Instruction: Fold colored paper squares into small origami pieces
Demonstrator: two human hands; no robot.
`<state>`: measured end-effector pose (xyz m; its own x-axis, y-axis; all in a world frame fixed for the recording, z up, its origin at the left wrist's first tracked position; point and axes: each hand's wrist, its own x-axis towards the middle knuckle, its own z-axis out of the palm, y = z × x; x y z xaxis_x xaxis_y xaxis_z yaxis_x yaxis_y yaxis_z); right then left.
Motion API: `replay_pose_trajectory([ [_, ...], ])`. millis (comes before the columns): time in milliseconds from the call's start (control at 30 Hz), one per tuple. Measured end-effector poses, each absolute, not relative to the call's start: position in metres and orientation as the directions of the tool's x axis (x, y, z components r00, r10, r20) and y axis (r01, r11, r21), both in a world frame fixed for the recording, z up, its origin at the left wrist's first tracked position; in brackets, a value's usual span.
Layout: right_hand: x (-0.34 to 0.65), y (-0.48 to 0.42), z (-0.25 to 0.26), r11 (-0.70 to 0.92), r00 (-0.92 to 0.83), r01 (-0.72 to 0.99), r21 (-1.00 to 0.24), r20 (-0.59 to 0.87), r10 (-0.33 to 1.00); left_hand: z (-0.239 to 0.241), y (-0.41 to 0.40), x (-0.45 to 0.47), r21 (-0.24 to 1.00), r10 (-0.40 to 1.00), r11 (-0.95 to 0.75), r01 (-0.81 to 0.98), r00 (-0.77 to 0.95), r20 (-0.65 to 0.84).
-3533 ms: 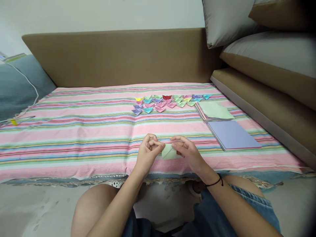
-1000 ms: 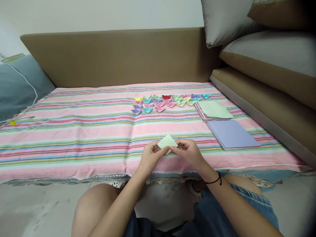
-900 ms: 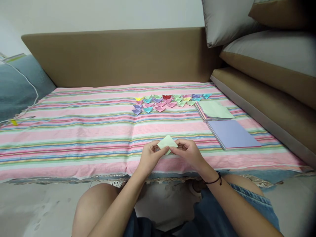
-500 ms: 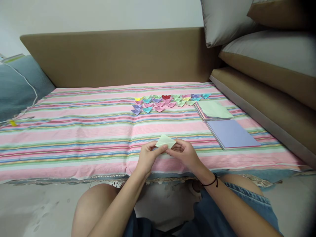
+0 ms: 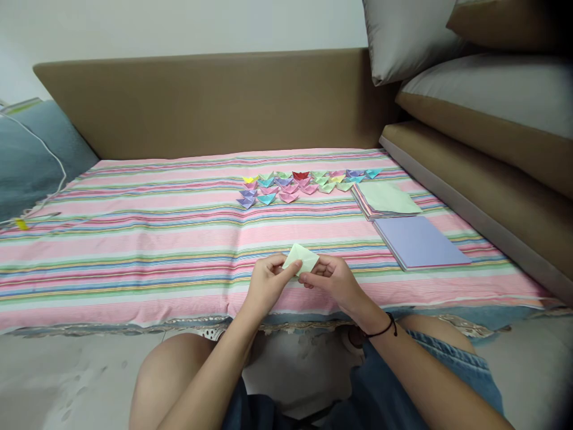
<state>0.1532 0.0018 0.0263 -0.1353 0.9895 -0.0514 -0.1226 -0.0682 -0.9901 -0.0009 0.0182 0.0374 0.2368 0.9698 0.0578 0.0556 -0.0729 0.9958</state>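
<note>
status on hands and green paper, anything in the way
Left hand pinches folded pale-green paper. Right hand at its lower right edge. Paper boats beyond, not obstructing.

place: a home, apparently a sitting area | centre: pink striped cloth [image 5: 134,239] over a sofa-like seat | upper middle: long brown backrest [image 5: 215,107] below a plain pale wall [image 5: 192,27] | upper right: piled grey-and-brown cushions [image 5: 487,89] | lower left: pale floor [image 5: 67,376]

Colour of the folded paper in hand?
The folded paper is pale green, clear in the head view.
</note>
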Motion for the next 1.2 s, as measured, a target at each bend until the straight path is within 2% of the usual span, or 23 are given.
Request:
replay_pose_trajectory([
  [167,0.158,0.003,0.028,-0.063,-0.114,-0.149,-0.987,-0.046,0.992,0.041,0.021,-0.004,0.994,0.973,0.079,-0.074,0.224,-0.061],
  [333,0.159,0.004,0.027,-0.06,-0.115,-0.139,-0.988,-0.044,0.992,0.043,0.022,-0.006,0.992,0.984,0.056,-0.116,0.175,-0.035],
  [433,0.16,0.004,0.025,-0.027,-0.105,-0.133,-0.991,-0.013,0.994,0.044,0.021,-0.003,0.988,0.973,0.067,-0.136,0.228,-0.035],
  [633,0.16,0.004,0.022,0.013,-0.114,-0.123,-0.992,0.027,0.993,0.045,0.017,-0.001,0.999,0.97,0.032,-0.012,0.239,-0.029],
  [900,0.158,0.005,0.022,0.066,-0.088,-0.087,-0.994,0.074,0.993,0.046,0.015,0.0,0.968,0.941,0.186,-0.169,0.313,-0.127],
  [1067,0.166,0.006,0.028,0.04,-0.081,-0.106,-0.994,0.049,0.996,0.045,0.018,-0.001,0.974,0.974,0.073,-0.213,0.227,-0.023],
  [1200,0.171,0.004,0.035,0.147,-0.152,-0.083,-0.986,0.159,0.976,0.048,0.017,-0.003,0.99,0.983,-0.103,-0.095,0.142,0.116],
])
